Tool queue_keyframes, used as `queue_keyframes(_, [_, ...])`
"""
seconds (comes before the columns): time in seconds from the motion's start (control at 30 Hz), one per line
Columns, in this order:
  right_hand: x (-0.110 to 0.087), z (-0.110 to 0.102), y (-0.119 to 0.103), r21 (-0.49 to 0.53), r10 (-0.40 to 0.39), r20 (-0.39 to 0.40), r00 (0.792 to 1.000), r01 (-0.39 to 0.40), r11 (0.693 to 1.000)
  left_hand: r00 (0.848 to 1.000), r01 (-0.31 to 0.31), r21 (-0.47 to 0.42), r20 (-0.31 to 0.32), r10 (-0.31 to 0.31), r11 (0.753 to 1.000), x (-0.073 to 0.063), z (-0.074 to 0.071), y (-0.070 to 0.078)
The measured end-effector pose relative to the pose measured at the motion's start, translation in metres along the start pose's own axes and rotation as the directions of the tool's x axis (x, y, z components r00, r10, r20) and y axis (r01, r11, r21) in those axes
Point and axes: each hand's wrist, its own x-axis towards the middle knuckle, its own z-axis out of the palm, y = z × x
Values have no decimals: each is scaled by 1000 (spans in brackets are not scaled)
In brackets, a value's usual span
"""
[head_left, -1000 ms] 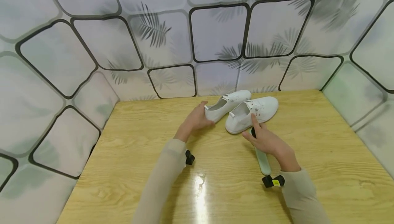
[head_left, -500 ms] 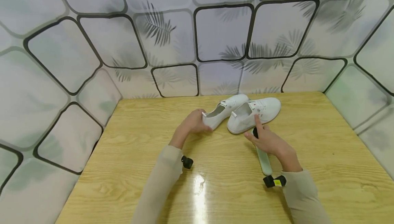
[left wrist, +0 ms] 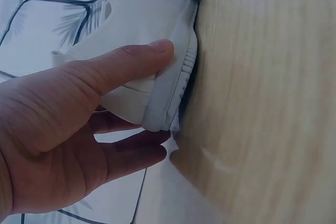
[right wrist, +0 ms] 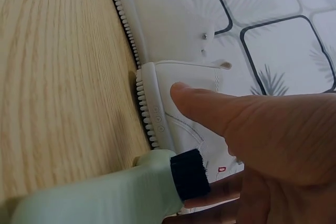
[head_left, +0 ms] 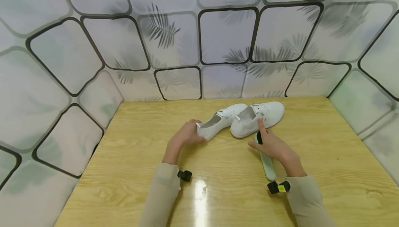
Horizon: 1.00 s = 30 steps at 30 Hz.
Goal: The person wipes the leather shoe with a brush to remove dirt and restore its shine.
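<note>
Two white lace-up shoes lie side by side on the wooden table. My left hand [head_left: 186, 134] grips the left shoe [head_left: 222, 122] at its heel. In the left wrist view the thumb presses one side of that shoe [left wrist: 142, 24], with fingers on the other side. My right hand [head_left: 275, 147] reaches to the right shoe [head_left: 272, 112], its index finger straight against the side and its thumb spread. Under the right hand lies a pale green brush [head_left: 267, 167] with dark bristles. In the right wrist view the bristles [right wrist: 190, 174] face the right shoe, partly hiding its side.
The table [head_left: 134, 157] meets a patterned fabric backdrop [head_left: 174, 46] just behind the shoes, and side panels rise left and right. A small black wrist camera [head_left: 185, 175] sits on each cuff.
My left hand has drawn the left shoe toward me and to the left, so its toe now sits beside the right shoe's opening. The right hand, right shoe and brush stay nearly still.
</note>
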Motion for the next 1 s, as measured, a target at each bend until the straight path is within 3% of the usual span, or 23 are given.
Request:
queue_keyframes(0.13, [0,4,2,-18,-2,-22,1000,2,1000,1000,-6,-37,2,6,999,-5,4,-2])
queue_keyframes(0.33, [-2,11,-1,-63,-6,-19,1000,5,998,999,30,-25,45,-29,999,-12,6,-2])
queue_keyframes(0.47, [0,8,-4,-76,-9,-43,999,6,997,999,23,-19,40,-22,1000,-12,2,0])
queue_keyframes(0.73, [1,-1,-2,-37,-13,-24,1000,12,999,998,44,-28,36,-43,999,-12,-7,-3])
queue_keyframes(1.0, [-5,-4,5,-29,-11,-22,1000,10,1000,999,31,-20,38,-30,999,-15,-6,-8])
